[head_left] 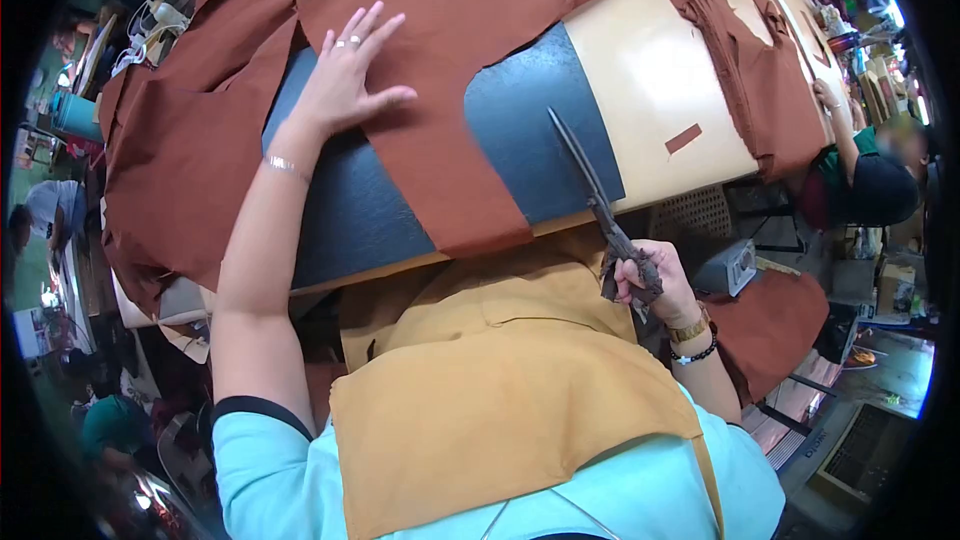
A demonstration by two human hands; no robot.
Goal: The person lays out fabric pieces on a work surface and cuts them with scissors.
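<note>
My left hand lies with spread fingers on a reddish-brown piece of leather or cloth; which of the two I cannot tell. A strip of that piece runs toward me over a dark blue board and reaches the table's front edge. In my right hand is a pair of long scissors, its handles wrapped in dark material. The blades look closed and point up and away over the board's right part, apart from the brown strip. My fingers are curled around the handles.
More brown material hangs over the table's left side, and a folded pile lies at right. A small brown scrap rests on the cream tabletop. A co-worker sits at the right end. A teal container stands at left.
</note>
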